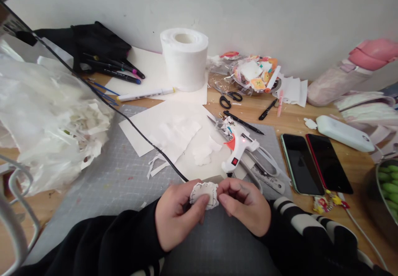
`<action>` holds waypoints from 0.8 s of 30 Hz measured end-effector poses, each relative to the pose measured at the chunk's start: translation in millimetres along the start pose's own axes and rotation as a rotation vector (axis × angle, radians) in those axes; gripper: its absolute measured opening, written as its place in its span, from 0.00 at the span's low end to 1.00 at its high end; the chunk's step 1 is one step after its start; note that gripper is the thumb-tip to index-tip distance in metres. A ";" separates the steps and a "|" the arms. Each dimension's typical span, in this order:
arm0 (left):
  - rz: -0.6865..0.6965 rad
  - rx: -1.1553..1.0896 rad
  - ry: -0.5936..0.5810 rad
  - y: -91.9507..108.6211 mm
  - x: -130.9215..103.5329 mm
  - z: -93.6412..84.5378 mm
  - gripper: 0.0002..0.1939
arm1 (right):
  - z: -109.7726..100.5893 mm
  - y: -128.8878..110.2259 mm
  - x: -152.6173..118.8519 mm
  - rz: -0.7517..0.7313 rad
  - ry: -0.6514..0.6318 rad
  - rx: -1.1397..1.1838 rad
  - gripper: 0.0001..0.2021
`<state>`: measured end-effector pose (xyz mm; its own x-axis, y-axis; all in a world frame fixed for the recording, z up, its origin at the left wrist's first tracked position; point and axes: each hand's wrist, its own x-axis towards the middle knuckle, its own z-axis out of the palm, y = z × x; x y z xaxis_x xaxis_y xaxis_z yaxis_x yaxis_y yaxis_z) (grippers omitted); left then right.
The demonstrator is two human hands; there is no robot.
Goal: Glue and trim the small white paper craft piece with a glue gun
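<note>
Between thumb and fingers, my left hand grips a small white paper piece with a crinkled rim and short dark pen marks near its edge. My right hand is closed, its fingertips pinching at the right edge of that piece. Just beyond my right hand stands a white glue gun with an orange trigger, its small light lit. Torn tissue and white paper sheets lie past my hands on the grey cutting mat.
A black cable runs across the mat to near my left hand. Behind are a tissue roll, scissors and pens. At right lie a metal ruler, two phones and a pink-lidded bottle. A plastic bag fills the left.
</note>
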<state>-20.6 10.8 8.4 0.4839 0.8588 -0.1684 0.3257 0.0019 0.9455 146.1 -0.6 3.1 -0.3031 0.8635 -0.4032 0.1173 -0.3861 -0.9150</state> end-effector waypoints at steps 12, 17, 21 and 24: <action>-0.034 0.017 0.006 0.0 0.4 0.7 0.13 | 1.7 2.6 -0.2 0.029 0.010 0.021 0.06; -0.011 0.014 0.017 0.0 0.2 0.7 0.14 | 1.1 3.0 0.0 0.030 0.009 0.029 0.06; -0.001 0.025 0.021 -1.0 -0.1 1.5 0.13 | 1.5 4.6 0.5 0.010 0.009 0.027 0.06; -0.009 0.021 0.026 -1.2 -0.1 1.9 0.12 | 1.7 5.1 0.4 -0.005 0.008 0.030 0.07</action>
<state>-19.5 9.8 6.7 0.4598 0.8718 -0.1689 0.3469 -0.0012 0.9379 144.9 -2.8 -1.7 -0.2957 0.8681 -0.3988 0.0878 -0.3910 -0.9162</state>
